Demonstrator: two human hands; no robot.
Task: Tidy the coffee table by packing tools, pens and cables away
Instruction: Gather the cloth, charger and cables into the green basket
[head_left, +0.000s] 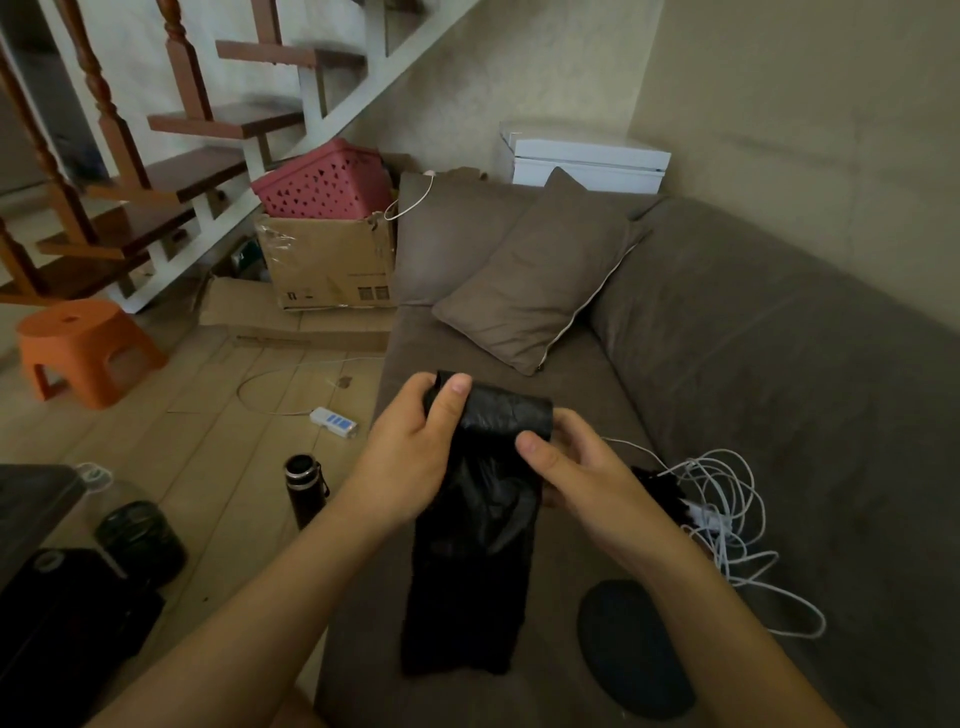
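White cable (709, 518) lies tangled on the sofa (727, 338) beside the right hand (576, 467), which grips a black bag roll (506, 415) together with the left hand (410, 441).

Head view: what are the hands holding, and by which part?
A roll of black plastic bags: left hand grips its left end, right hand pinches its right end.

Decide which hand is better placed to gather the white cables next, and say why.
Right. The right hand sits nearest the white cables on the sofa; the left hand grips the black bag roll on the far side.
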